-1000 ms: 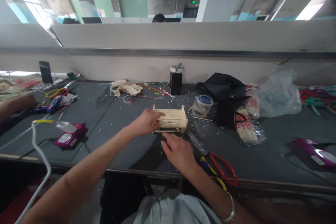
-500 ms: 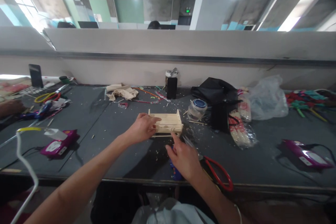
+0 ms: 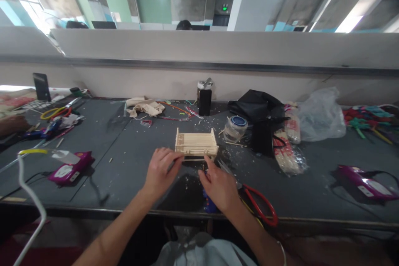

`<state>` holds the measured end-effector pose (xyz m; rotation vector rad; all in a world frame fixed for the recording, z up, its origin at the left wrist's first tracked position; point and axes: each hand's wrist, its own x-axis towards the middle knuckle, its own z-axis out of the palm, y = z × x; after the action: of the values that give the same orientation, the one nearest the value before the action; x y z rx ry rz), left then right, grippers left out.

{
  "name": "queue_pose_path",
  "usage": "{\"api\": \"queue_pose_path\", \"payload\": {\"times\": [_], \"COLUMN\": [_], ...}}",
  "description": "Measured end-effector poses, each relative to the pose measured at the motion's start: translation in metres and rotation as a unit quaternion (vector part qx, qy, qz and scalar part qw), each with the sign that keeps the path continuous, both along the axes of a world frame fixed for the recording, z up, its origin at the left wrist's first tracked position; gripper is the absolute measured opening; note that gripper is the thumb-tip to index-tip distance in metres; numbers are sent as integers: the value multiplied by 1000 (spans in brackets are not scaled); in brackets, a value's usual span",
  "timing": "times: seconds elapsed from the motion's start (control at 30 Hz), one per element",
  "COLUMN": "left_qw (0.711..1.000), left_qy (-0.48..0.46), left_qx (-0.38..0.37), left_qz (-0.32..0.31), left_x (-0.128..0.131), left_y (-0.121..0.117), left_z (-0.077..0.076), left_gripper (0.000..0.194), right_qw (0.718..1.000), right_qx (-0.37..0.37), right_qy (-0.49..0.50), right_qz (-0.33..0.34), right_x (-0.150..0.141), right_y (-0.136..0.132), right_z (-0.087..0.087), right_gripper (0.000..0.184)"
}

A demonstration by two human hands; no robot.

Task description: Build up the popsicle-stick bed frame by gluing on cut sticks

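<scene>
A small bench-like model of pale wooden sticks (image 3: pixel 197 139) stands upright on the dark table. My left hand (image 3: pixel 160 170) is at its front left corner, index finger stretched to the front edge and thumb apart. At the right part of the same edge is the index fingertip of my right hand (image 3: pixel 220 183), whose thumb is also apart. Neither hand grips anything. Beside the right hand lie scissors with red handles (image 3: pixel 262 205), blades pointing toward the model. A blue object (image 3: pixel 209 203) is partly hidden under that hand; its kind is unclear.
Behind the model are a black phone (image 3: pixel 205 102) and a crumpled beige cloth (image 3: pixel 146 107). A blue-lidded jar (image 3: pixel 236 129), a black bag (image 3: pixel 257 106) and bagged sticks (image 3: pixel 287 153) are to the right. Purple power strips (image 3: pixel 71 168) flank the workspace. A co-worker's hand (image 3: pixel 12 124) is at far left.
My left hand has drawn back from the top of the stick model to its front left corner, uncovering the left side. My right hand has hardly moved.
</scene>
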<state>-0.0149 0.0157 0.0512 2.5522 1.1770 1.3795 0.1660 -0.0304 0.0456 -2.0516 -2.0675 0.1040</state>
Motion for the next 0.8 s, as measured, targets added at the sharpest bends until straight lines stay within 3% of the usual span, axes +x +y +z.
{"api": "queue_pose_path", "payload": {"times": [0.2, 0.4, 0.5, 0.6, 0.8], "left_qw": [986, 958, 924, 886, 792], "left_qy": [-68, -120, -194, -258, -353], "left_qx": [-152, -261, -329, -384, -496], "left_qz": [8, 21, 8, -15, -46], "left_x": [22, 38, 45, 52, 62], "left_y": [-15, -17, -15, -12, -9], "left_z": [-30, -35, -37, -44, -54], "left_gripper": [15, 29, 34, 24, 36], "right_qw": [999, 995, 988, 980, 981], "right_qx": [42, 94, 152, 195, 189], "right_qy": [9, 18, 15, -8, -52], "right_qz": [-8, 2, -22, -30, -4], "right_x": [7, 10, 13, 17, 19], "right_y": [0, 0, 4, 9, 20], "right_z": [-5, -15, -19, -20, -19], "right_gripper": [42, 37, 30, 25, 19]}}
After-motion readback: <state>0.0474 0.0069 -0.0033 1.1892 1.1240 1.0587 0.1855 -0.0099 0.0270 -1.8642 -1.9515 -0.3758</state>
